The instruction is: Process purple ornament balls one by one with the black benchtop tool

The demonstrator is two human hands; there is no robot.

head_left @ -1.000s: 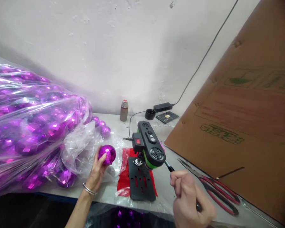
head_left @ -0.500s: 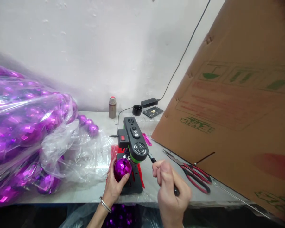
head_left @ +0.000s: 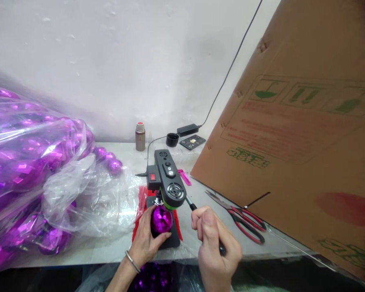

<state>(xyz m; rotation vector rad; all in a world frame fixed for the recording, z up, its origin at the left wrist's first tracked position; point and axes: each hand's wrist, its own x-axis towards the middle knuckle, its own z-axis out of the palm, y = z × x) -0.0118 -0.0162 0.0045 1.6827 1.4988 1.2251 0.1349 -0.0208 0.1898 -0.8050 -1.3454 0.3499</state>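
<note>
My left hand (head_left: 145,238) curls round the left and near side of a shiny purple faceted ball (head_left: 162,219), its thumb along the lower edge. The ball sits beneath the front end of a small black bench machine with a green band (head_left: 169,178), above the machine's black base plate (head_left: 173,240). My right hand (head_left: 217,243) is closed in a fist round the black-handled lever (head_left: 193,206) at the machine's right side. The contact between ball and machine is hidden under its head.
Purple balls in a clear plastic bag (head_left: 33,150) fill the left. Red-handled scissors (head_left: 243,221) lie right of my right hand, before a large cardboard box (head_left: 280,134). A bottle (head_left: 140,138), a black cup (head_left: 172,140) and a power adapter (head_left: 187,129) stand along the wall.
The ball has shifted right and slightly nearer, further under the machine's head. My left thumb now lies lower on it. My right hand keeps its hold on the lever. The view has shifted slightly.
</note>
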